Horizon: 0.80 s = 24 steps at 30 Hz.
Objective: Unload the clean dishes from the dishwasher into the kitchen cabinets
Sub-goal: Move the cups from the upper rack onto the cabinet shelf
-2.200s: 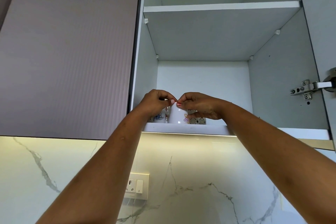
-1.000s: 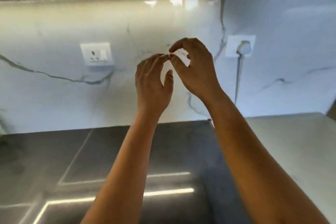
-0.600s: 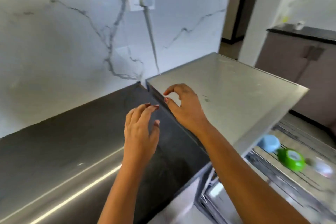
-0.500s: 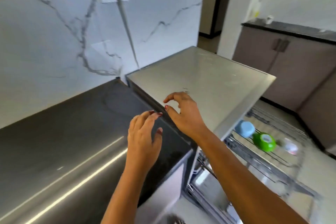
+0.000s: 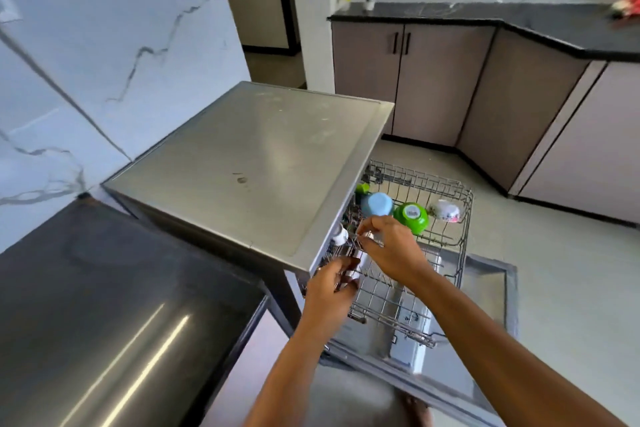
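The dishwasher has its upper wire rack pulled out. My left hand curls round a small shiny steel cup at the rack's near left side. Just beyond it, my right hand pinches a second steel cup between thumb and fingers. Further back in the rack sit an upturned blue cup, an upturned green bowl and a white patterned bowl. A green item shows partly under the dishwasher's top edge.
The dishwasher door lies open below the rack. A dark glossy counter runs to the left, with a marble wall behind. Grey lower cabinets with a black worktop stand across the pale floor.
Both hands let go of the mugs on the cabinet shelf and came down empty. My view swung right and down, and the hands reached into the rack and took hold of steel cups.
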Each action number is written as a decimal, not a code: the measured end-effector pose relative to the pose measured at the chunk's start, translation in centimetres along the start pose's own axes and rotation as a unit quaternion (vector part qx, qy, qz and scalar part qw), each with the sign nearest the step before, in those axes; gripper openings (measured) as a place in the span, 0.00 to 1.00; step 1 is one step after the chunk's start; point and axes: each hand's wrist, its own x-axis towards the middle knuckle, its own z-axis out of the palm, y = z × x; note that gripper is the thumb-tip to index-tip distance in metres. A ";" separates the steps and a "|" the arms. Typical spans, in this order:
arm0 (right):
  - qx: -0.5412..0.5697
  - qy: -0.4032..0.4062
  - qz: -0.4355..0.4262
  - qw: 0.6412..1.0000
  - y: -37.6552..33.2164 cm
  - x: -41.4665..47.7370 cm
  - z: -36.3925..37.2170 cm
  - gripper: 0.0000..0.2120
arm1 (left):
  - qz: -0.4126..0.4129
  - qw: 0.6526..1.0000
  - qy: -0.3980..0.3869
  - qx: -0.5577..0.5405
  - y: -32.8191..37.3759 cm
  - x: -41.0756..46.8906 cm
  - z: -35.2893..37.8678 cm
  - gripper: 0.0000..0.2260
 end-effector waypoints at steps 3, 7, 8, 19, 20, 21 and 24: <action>0.016 -0.030 0.038 0.999 3.2 1.8 0.7 0.07 | -0.075 0.996 0.005 -0.045 -1.4 2.7 1.5 0.13; 0.013 -0.085 0.083 0.993 7.5 5.5 2.5 0.08 | -0.221 0.966 0.021 -0.136 -3.8 7.2 3.6 0.13; 0.009 -0.101 0.097 0.990 8.8 6.7 3.0 0.09 | -0.259 0.951 0.022 -0.169 -4.8 8.5 4.4 0.14; -0.124 -0.212 0.090 0.965 16.4 17.5 12.1 0.27 | -0.340 0.891 0.156 -0.257 -9.7 19.3 7.7 0.18; -0.142 -0.213 0.072 0.964 16.6 18.3 13.1 0.28 | -0.343 0.888 0.163 -0.259 -9.8 19.9 7.5 0.18; -0.156 -0.209 0.053 0.964 16.7 19.0 13.8 0.29 | -0.348 0.885 0.166 -0.260 -9.8 20.4 7.2 0.18; -0.219 -0.235 0.023 0.947 17.1 21.2 16.1 0.30 | -0.365 0.872 0.163 -0.281 -9.8 21.5 6.9 0.17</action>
